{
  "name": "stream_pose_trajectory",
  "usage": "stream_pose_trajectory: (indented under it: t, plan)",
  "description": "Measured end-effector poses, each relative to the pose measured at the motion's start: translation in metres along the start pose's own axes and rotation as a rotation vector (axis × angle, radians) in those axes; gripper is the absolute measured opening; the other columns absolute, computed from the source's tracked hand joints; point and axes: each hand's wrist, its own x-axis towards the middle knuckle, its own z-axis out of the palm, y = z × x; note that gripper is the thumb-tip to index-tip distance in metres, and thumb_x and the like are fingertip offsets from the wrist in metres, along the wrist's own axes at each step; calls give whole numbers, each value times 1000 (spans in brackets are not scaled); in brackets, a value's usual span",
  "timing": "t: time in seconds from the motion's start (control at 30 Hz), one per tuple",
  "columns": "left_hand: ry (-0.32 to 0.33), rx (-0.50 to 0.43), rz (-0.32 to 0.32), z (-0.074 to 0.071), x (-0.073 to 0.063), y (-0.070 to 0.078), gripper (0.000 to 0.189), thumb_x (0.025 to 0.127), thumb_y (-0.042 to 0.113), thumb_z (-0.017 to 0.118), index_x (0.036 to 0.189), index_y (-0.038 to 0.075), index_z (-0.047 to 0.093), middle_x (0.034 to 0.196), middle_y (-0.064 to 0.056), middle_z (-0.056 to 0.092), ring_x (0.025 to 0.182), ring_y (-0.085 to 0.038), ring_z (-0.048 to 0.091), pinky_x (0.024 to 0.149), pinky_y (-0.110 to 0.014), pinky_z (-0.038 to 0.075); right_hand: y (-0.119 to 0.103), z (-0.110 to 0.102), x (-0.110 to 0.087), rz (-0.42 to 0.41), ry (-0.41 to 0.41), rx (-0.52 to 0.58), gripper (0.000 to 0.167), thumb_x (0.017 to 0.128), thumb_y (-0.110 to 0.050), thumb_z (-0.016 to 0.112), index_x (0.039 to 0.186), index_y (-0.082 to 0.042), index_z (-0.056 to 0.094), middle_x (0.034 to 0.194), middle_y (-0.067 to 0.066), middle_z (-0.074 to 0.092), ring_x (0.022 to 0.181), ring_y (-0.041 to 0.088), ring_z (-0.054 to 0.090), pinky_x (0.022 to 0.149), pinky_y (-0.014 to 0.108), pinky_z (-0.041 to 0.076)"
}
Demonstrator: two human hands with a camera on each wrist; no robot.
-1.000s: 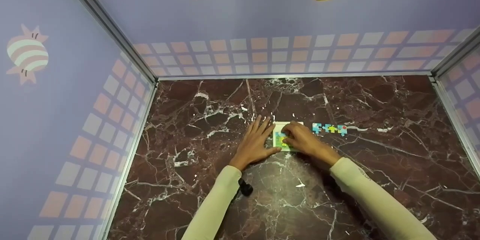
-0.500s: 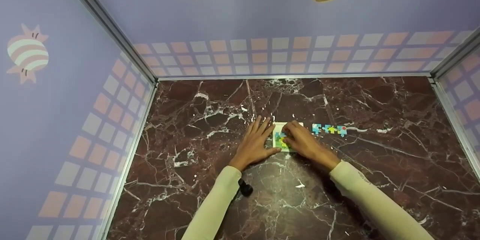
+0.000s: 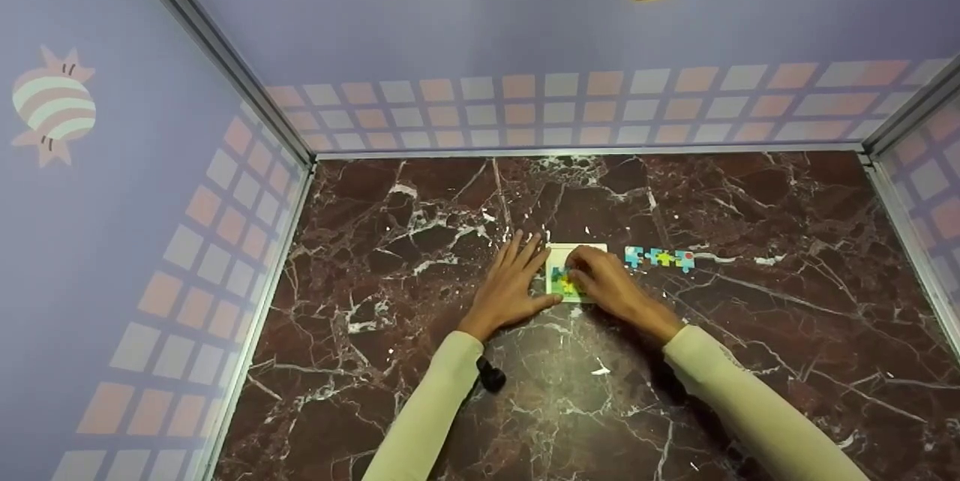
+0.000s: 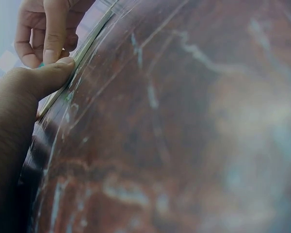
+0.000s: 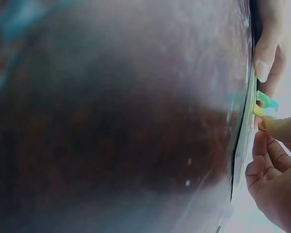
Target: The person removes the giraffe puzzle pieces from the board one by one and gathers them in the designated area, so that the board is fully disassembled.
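A small white-rimmed puzzle tray point(image 3: 559, 249) lies on the marble-patterned table, with green, yellow and blue puzzle pieces point(image 3: 559, 282) in its lower left part. My left hand point(image 3: 507, 288) rests flat along the tray's left side, fingers spread, its thumb at the lower left corner. Over the tray's right half, my right hand point(image 3: 609, 282) pinches a puzzle piece between thumb and fingertips; its fingers hide most of that piece. In the right wrist view a turquoise puzzle piece point(image 5: 267, 101) stands tilted up above the tray edge, near the right thumb.
Several loose blue and yellow puzzle pieces point(image 3: 661, 257) lie in a row right of the tray. A patterned back wall point(image 3: 480, 113) and side walls point(image 3: 225, 196) border the table. A black wrist device point(image 3: 491, 375) sits at the left cuff.
My right hand's fingertips have shifted slightly right and down over the tray, uncovering more of its upper part. The left hand and the loose pieces have stayed in place.
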Motion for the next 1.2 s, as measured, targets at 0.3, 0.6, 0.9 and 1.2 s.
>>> stream_pose_trajectory:
  t: [0.3,0.6,0.9,1.2]
  plan:
    - [1,3,1,0,1,-1,98,100,78,58,174,18,37,185,-6,17,172,-35,3,139,-50,2,0,-18,-8,17,69,73,8,100,7,75,104,-1,74,93,9,76,79,19,67,70,26,52]
    - [-6,-2,0,0,1,0,98,101,79,56,175,19,35,185,-6,14,172,-34,0,139,-50,1,8,-37,-18,31,166,86,10,96,12,77,101,3,74,91,10,76,77,16,65,68,18,51]
    - [5,-26,-4,0,-2,-1,97,100,77,59,174,18,37,185,-6,16,172,-35,1,139,-51,1,19,-49,-30,97,217,48,10,95,9,80,103,4,77,94,14,78,84,13,66,72,16,49]
    - [0,-20,1,0,0,1,98,100,78,58,174,18,37,185,-6,17,172,-35,1,139,-51,1,27,-60,-47,167,229,97,10,97,11,76,104,5,76,96,15,77,85,12,65,77,13,51]
